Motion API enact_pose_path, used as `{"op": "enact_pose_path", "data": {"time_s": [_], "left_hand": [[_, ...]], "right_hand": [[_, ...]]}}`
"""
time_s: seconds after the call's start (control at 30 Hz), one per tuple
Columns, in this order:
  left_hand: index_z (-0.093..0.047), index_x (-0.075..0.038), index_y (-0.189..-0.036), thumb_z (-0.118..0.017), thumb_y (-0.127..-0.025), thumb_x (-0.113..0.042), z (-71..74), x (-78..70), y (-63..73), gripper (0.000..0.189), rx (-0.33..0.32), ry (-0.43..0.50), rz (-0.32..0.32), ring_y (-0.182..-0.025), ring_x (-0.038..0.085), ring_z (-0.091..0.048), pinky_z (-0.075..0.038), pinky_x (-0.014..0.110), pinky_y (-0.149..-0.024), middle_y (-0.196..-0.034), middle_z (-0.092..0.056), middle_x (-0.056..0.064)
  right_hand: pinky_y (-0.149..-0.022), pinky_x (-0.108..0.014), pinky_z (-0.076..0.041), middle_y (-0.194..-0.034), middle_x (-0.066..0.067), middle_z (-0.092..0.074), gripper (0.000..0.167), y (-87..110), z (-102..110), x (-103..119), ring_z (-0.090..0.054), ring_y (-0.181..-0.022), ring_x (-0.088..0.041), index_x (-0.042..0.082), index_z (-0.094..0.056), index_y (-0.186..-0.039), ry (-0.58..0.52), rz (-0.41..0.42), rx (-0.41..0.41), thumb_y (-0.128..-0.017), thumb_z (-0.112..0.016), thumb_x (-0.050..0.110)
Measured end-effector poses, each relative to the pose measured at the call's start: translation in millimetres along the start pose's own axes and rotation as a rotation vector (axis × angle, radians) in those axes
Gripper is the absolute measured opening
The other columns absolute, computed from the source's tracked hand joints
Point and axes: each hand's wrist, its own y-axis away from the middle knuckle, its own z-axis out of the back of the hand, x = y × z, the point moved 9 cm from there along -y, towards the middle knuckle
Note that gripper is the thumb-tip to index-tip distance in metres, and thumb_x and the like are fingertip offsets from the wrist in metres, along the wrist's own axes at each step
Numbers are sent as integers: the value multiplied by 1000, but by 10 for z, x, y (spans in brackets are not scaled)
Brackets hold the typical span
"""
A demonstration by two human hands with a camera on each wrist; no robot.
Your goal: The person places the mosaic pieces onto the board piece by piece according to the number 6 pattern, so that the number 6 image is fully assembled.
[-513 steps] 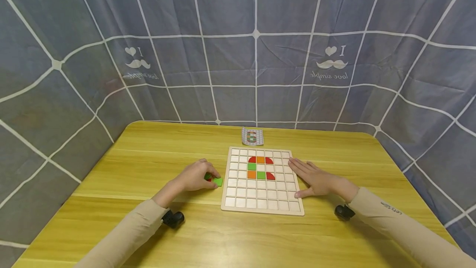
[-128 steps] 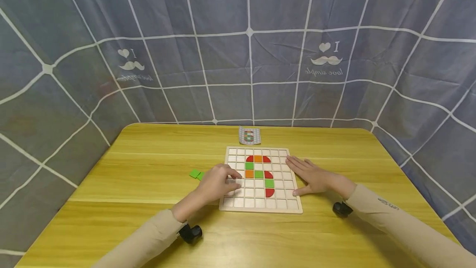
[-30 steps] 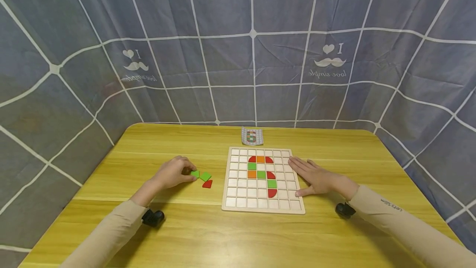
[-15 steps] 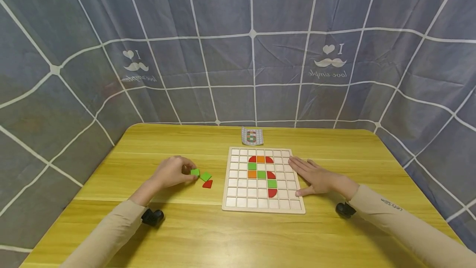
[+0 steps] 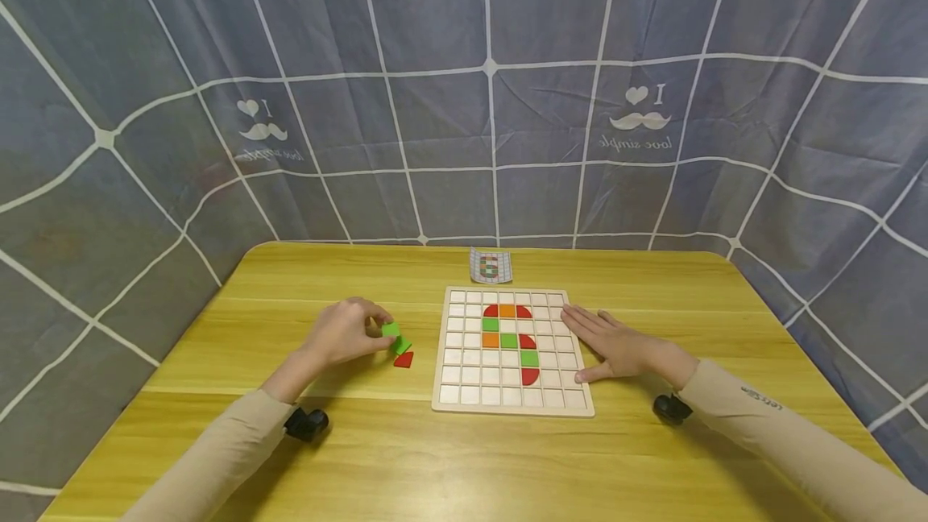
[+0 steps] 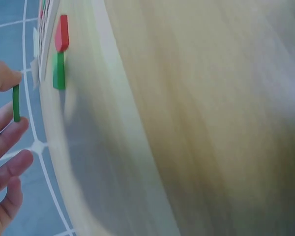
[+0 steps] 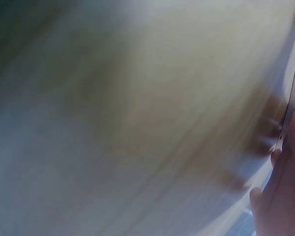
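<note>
My left hand (image 5: 344,334) pinches a green square tile (image 5: 391,330) between thumb and fingers, left of the board. In the left wrist view the held tile (image 6: 16,104) is seen edge-on, raised off the table. Below it on the table lie a second green square tile (image 5: 402,346) and a red quarter-round tile (image 5: 403,360), touching or nearly so. The wooden grid board (image 5: 471,399) bears red, orange and green tiles in an S-like curve. My right hand (image 5: 616,349) rests with straight fingers on the board's right edge; the right wrist view shows only part of this hand (image 7: 280,196).
A small pattern card (image 5: 490,266) with a coloured figure on a grid lies behind the board. The yellow wooden table (image 5: 464,466) ends at a grey checked curtain (image 5: 449,119) at the back and sides.
Over the last second the left hand has lifted one green tile and moved slightly right. Since 17 seconds ago a green and a red tile have joined the board's lower right. The right hand stays put.
</note>
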Motion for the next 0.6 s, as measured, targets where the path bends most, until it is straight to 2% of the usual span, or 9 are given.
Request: {"op": "enact_pose_path", "data": {"time_s": [0.17,0.37,0.6], "left_hand": [[-76,-20,-89,-79,-70,-38,-11,-105,-28,26,-29,6,-14,-70,7,-57,-44,23,-54,-80,-69,-9],[-76,-20,-89,-79,-72,-36,-75,-284,-41,24,-23,35,-33,-70,7,-58,-42,21,-52,-81,-70,-8],[-75,-19,-89,-79,-72,-35,-133,-497,-71,24,-31,68,-63,-74,8,-60,-43,20,-55,-81,-69,-7]], "right_hand": [[-113,-65,-11,-158,-27,-5,101,16,23,22,-9,-146,-43,-4,-10,-152,-8,28,-23,-88,-57,58],[-110,-67,-13,-157,-29,-8,100,31,47,60,-12,-145,-45,-5,-12,-152,-14,58,-52,-87,-59,57],[-113,-65,-12,-159,-26,-5,101,24,30,34,-10,-146,-43,-4,-11,-152,-7,26,-25,-87,-57,58]]}}
